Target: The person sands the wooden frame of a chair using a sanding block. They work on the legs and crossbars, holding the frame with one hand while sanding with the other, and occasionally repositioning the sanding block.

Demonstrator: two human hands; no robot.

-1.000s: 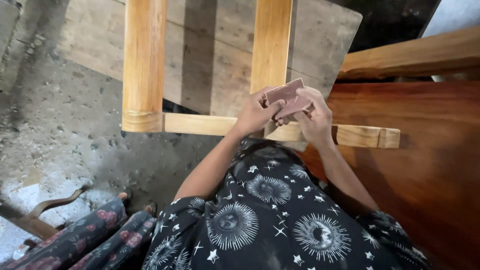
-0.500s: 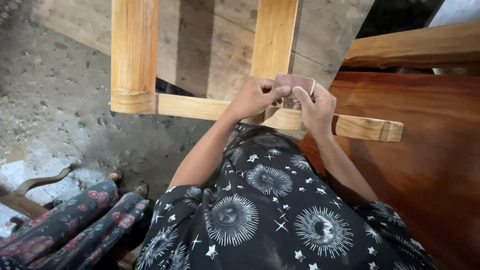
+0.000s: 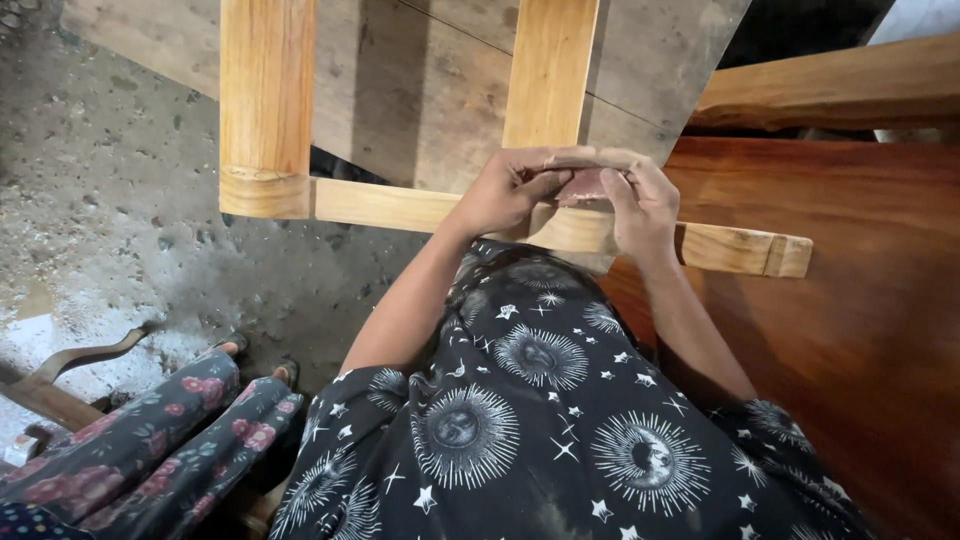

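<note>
Both hands meeting at the frame's [image 3: 520,215] cross rail, just below the right upright. Left hand [image 3: 505,190] curled closed on the left edge of a small reddish-brown sandpaper sheet [image 3: 583,186], fingers folded over it. Right hand [image 3: 640,205] closed on the sheet's right edge, fingers [image 3: 612,190] pinching from above. Sheet held between the two grips, just above the rail, close to the joint with the upright; whether touching the wood, cannot tell. Two pale uprights running far from the rail, over a grey board [image 3: 420,90]. Dark red-brown slab [image 3: 850,330] on the right. Dusty concrete floor [image 3: 110,210] on the left. Floral-clothed legs [image 3: 150,440] near left.
</note>
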